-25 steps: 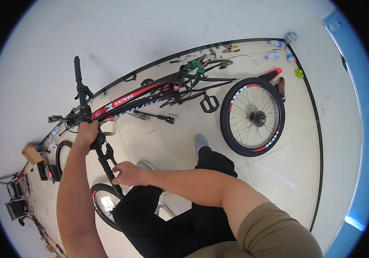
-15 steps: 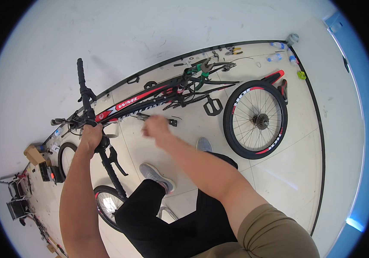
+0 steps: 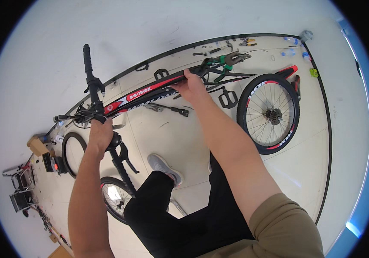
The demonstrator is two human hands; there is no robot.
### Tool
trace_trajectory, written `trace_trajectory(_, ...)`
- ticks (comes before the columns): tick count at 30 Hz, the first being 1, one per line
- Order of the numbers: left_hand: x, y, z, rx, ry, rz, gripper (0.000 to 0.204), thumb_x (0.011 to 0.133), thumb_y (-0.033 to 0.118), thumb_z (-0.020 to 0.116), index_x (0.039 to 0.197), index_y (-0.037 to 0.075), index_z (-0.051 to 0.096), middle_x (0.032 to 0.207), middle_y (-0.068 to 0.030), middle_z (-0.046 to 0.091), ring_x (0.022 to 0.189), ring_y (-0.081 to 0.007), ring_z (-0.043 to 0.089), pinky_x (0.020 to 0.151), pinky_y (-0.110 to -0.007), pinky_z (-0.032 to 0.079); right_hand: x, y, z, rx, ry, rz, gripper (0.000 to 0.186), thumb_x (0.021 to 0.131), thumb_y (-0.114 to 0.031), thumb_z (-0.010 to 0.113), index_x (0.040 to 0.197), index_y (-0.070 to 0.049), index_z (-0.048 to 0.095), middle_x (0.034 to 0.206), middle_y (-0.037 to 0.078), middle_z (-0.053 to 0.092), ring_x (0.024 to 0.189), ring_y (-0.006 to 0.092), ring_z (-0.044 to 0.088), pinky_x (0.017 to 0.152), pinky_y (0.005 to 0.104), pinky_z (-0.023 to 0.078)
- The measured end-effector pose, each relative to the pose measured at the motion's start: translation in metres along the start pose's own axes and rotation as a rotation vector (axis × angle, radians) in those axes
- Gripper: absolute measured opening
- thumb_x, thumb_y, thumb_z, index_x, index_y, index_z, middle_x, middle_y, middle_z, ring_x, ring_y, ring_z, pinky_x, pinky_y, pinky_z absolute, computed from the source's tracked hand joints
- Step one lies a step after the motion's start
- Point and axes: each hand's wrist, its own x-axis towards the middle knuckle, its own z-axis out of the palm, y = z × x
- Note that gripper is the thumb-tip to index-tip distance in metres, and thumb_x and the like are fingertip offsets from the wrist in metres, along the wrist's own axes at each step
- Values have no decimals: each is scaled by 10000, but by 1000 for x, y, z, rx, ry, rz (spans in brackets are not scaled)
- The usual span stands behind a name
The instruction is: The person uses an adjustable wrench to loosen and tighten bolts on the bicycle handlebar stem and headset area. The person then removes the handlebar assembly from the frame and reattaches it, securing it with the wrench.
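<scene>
My left hand (image 3: 101, 136) is closed round the middle of the black handlebar (image 3: 88, 69), close to the stem. Farther back, my right hand (image 3: 192, 88) wraps round the upper tube of the bicycle frame (image 3: 148, 91), which is black, red and white. The frame slants from the handlebar at left toward the far right. No wheel is fitted at its rear end. Green parts (image 3: 225, 71) of a thing I cannot make out lie across that end. A black pedal (image 3: 228, 98) shows beside the frame.
A loose wheel with cassette (image 3: 274, 116) lies at right, by a red and black mudguard (image 3: 288, 72). Pliers (image 3: 248, 42), a hammer (image 3: 229, 44) and bottles (image 3: 288, 52) lie along the wall. Another wheel (image 3: 114, 198) shows near my leg; a tyre (image 3: 65, 150) and cardboard box (image 3: 38, 146) are at left.
My right hand has moved from above the floor to the frame's upper tube and taken hold of it. My left hand keeps its grip on the handlebar. The view has shifted slightly.
</scene>
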Motion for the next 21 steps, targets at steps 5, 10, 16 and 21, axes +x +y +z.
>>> trace_trajectory(5, 1, -10, -8, 61, -74, 20, 484, 972, 293, 557, 1209, -121, 477, 1085, -286, 638, 1003, -352, 644, 893, -405, 483, 2, -2, 5, -129, 55, 12, 282, 1080, -193, 424, 1250, 30, 456, 1159, 189, 581, 1022, 364, 646, 892, 632, 552)
trace_trajectory(10, -12, -10, -26, -23, -64, -63, 467, 947, 308, 598, 1209, -74, 539, 956, -151, 635, 839, -220, 602, 779, -363, 502, -8, 10, 22, -190, 149, 67, 258, 1061, -183, 446, 1180, 46, 447, 1108, 200, 588, 955, 342, 662, 846, 625, 590)
trace_trajectory(16, -18, -49, -46, -158, -52, -149, 388, 976, 389, 565, 1051, 8, 544, 797, -71, 544, 589, -184, 556, 510, -357, 524, -31, 56, 24, -208, 82, 155, 285, 1054, -223, 465, 1145, 42, 515, 1016, 180, 638, 886, 325, 694, 794, 586, 611)
trace_trajectory(21, -21, -105, -56, -252, -7, -237, 385, 1015, 428, 521, 1070, 48, 489, 681, -81, 530, 462, -230, 587, 417, -378, 522, -53, 95, 30, -270, 110, 202, 332, 1041, -215, 488, 1220, 61, 438, 1128, 188, 600, 928, 317, 679, 806, 559, 626)
